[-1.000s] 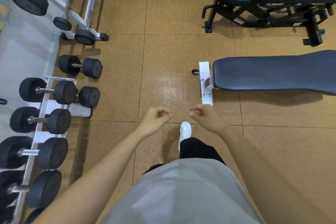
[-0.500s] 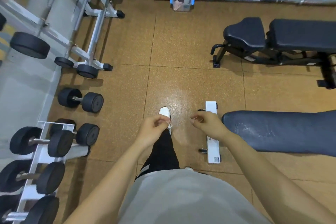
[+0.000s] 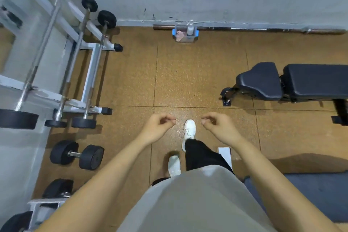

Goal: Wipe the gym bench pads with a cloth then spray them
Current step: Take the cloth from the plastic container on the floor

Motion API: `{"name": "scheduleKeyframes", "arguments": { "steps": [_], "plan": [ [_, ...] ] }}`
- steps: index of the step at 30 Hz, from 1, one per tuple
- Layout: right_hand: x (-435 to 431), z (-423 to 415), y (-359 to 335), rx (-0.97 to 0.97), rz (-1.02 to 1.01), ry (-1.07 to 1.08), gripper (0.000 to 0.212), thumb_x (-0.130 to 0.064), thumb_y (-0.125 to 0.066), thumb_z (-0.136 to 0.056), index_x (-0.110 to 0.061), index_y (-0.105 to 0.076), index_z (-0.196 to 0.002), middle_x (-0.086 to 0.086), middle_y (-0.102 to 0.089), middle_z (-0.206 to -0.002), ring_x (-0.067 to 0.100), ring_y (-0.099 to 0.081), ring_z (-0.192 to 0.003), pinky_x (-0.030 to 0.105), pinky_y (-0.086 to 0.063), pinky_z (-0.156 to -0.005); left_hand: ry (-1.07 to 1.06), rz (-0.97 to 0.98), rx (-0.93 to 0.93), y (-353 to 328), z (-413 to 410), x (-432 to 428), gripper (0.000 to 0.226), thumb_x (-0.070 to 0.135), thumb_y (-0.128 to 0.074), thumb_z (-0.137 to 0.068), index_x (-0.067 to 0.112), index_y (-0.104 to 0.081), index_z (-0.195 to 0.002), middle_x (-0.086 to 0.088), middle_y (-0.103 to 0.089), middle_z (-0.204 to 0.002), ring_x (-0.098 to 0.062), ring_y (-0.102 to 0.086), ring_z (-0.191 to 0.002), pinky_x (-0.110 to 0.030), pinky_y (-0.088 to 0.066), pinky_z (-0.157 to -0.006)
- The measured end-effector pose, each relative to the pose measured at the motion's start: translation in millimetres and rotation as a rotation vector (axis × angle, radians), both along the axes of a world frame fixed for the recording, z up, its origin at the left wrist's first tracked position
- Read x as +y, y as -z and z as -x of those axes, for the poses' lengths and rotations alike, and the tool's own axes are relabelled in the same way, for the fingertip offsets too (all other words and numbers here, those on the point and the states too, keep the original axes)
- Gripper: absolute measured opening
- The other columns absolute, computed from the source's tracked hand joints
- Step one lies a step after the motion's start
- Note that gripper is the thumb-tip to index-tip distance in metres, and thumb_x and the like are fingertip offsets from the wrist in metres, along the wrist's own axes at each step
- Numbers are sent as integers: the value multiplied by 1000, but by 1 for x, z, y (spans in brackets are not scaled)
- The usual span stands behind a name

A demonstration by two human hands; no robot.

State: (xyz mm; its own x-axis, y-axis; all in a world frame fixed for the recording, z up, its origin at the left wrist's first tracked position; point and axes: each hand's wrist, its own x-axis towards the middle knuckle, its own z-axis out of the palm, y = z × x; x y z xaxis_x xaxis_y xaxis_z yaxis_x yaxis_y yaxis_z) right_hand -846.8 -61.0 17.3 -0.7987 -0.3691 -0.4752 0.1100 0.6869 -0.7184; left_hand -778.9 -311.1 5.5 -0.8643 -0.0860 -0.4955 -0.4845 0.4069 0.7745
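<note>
A clear caddy (image 3: 185, 39) with blue handles stands on the floor against the far wall. It holds a pink cloth (image 3: 179, 35) and a white spray bottle (image 3: 190, 28). My left hand (image 3: 157, 128) and my right hand (image 3: 219, 125) hang in front of me over the floor with fingers loosely curled, holding nothing. A dark adjustable bench (image 3: 293, 81) with padded seat and back stands at the right. The dark pad of a flat bench (image 3: 323, 194) lies at the lower right, close beside me.
A white barbell rack (image 3: 75, 66) with bars fills the upper left. Black dumbbells (image 3: 77, 154) sit on the floor and on a rack at the lower left. A long bar (image 3: 282, 29) lies along the wall base. My white shoes step on orange floor tiles.
I have walked forward toward the wall; the caddy and the adjustable bench appear nearer, and the flat bench has slid to my lower right. Both hands stay empty and loosely curled.
</note>
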Motion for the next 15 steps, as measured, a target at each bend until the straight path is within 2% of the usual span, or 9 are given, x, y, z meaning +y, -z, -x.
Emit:
{"name": "scheduleKeyframes", "arguments": {
  "steps": [4,7,9,10,12,13,15],
  "plan": [
    [-24,90,28,-84,0,7,16,-24,-67,-96,-23,-73,-111,-15,-70,-93,6,-64,-92,22,-49,-85,87,19,-92,18,95,-22,9,12,-69,-95,16,-77,-99,-11,-77,-102,-19,-68,-90,-29,-49,-84],
    [-41,180,45,-106,2,25,9,-20,-62,-98,-17,-70,-99,-15,-60,-77,7,-58,-77,18,-49,-71,182,54,-118,26,187,-41,12,14,-69,-96,11,-77,-105,-8,-78,-100,-15,-69,-91,-21,-48,-83],
    [-53,244,49,-71,-31,22,17,-31,-61,-95,-20,-66,-84,-14,-58,-75,4,-54,-71,29,-47,-69,201,96,-126,24,248,-57,15,16,-67,-97,11,-77,-108,-2,-78,-105,-14,-70,-99,-16,-46,-83],
    [-61,274,51,-71,-46,31,15,-33,-62,-94,-28,-65,-80,-15,-62,-77,3,-57,-73,30,-46,-71,198,101,-134,21,277,-64,16,16,-66,-98,13,-77,-109,1,-77,-107,-12,-69,-100,-14,-46,-83],
    [-78,333,51,-109,-45,34,8,-31,-67,-94,-39,-67,-90,-13,-70,-90,3,-64,-84,24,-46,-77,177,101,-124,19,336,-77,16,17,-66,-98,14,-77,-110,3,-77,-107,-9,-69,-98,-11,-46,-81],
    [-88,363,52,-117,-40,20,8,-30,-67,-94,-36,-70,-99,-11,-71,-97,5,-66,-89,23,-47,-83,162,98,-115,19,366,-85,16,16,-66,-98,14,-77,-110,1,-78,-105,-8,-69,-95,-8,-45,-79],
    [-106,423,49,-96,-50,-46,20,-29,-65,-96,-23,-72,-115,-6,-71,-108,10,-66,-100,29,-49,-95,125,88,-107,20,419,-100,16,14,-66,-98,14,-77,-109,-3,-79,-102,-11,-70,-92,-7,-46,-79]
  ]
}}
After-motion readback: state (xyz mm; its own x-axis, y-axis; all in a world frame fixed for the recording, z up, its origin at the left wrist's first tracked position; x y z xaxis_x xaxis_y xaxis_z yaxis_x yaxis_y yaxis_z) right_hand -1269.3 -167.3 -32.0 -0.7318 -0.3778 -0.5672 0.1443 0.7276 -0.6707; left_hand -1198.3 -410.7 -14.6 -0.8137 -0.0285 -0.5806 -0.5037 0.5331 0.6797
